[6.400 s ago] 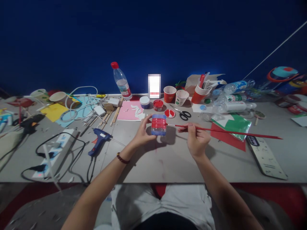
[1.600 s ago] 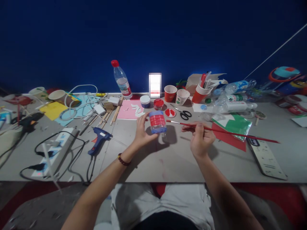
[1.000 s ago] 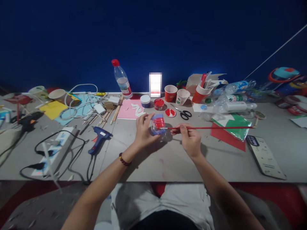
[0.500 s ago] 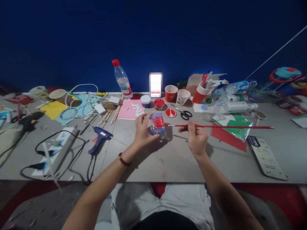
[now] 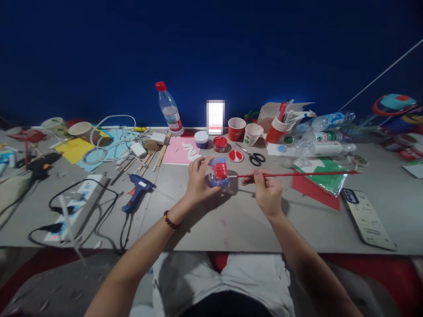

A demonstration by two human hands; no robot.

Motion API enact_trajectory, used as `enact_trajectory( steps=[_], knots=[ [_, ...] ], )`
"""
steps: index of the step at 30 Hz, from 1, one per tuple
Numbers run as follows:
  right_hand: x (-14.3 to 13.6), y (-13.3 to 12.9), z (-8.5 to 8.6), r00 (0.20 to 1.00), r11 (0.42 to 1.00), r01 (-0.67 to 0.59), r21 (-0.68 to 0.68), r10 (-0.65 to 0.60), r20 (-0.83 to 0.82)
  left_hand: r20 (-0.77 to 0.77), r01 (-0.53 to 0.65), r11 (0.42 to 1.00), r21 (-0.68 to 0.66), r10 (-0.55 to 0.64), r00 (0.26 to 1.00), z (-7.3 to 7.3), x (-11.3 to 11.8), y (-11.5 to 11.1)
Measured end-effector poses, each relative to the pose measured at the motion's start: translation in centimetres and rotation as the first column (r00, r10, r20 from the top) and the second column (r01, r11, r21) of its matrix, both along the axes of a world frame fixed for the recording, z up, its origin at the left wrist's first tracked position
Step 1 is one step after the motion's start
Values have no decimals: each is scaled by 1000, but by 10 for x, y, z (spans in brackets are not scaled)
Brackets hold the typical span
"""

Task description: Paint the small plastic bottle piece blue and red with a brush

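Between the thumb and fingers of my left hand [image 5: 198, 180] is a clear plastic bottle piece [image 5: 218, 171], painted red in the middle with blue bands at both ends. My right hand [image 5: 268, 191] pinches a long red paintbrush [image 5: 307, 174], held level. Its tip meets the right side of the bottle piece, and the bristles are hard to make out. Beyond the hands stand an open pot of red paint [image 5: 220, 143] and its red-smeared lid [image 5: 236, 156]. A white-lidded blue paint pot [image 5: 201, 139] is beside them.
Black-handled scissors [image 5: 257, 158] lie behind my right hand. Paper cups [image 5: 236, 128] and a bottle with a red cap [image 5: 171, 112] stand at the back. Left are a blue glue gun [image 5: 139, 190] and a power strip [image 5: 77, 209]; a phone [image 5: 368, 219] lies right.
My right hand and the paintbrush have shifted slightly left, bringing the tip further onto the bottle piece. The red patch looks a little fuller. My left hand keeps its hold.
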State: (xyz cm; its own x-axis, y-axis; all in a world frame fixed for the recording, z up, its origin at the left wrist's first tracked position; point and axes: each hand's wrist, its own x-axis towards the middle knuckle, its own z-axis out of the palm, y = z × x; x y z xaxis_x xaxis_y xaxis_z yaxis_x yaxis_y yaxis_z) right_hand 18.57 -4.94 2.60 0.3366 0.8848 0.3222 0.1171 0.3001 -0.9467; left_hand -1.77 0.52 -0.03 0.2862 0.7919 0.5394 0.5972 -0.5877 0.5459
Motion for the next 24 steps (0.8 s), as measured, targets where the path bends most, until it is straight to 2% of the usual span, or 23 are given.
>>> enact_trajectory(
  steps=[4,7,9,14,17,24],
  knots=[
    [6,2,-2,997,997,71,-21,-71,18,-4,-5,999,-34,5,1000,0,-2,1],
    [8,1,-4,993,993,114,18,-114,-15,-2,0,999,-40,0,1000,1,-2,1],
    [7,0,-5,995,996,85,33,-84,-56,-1,0,999,-33,0,1000,1,-1,0],
    [-3,-3,-5,992,997,-78,-20,75,-102,-19,4,999,-46,-4,1000,2,1,-2],
    [-7,-3,-1,995,997,-76,-20,74,-72,-18,0,998,-61,-1,1000,3,2,-3],
    [-2,-3,4,995,998,37,46,-41,94,53,-3,998,-58,6,999,4,0,0]
  ],
)
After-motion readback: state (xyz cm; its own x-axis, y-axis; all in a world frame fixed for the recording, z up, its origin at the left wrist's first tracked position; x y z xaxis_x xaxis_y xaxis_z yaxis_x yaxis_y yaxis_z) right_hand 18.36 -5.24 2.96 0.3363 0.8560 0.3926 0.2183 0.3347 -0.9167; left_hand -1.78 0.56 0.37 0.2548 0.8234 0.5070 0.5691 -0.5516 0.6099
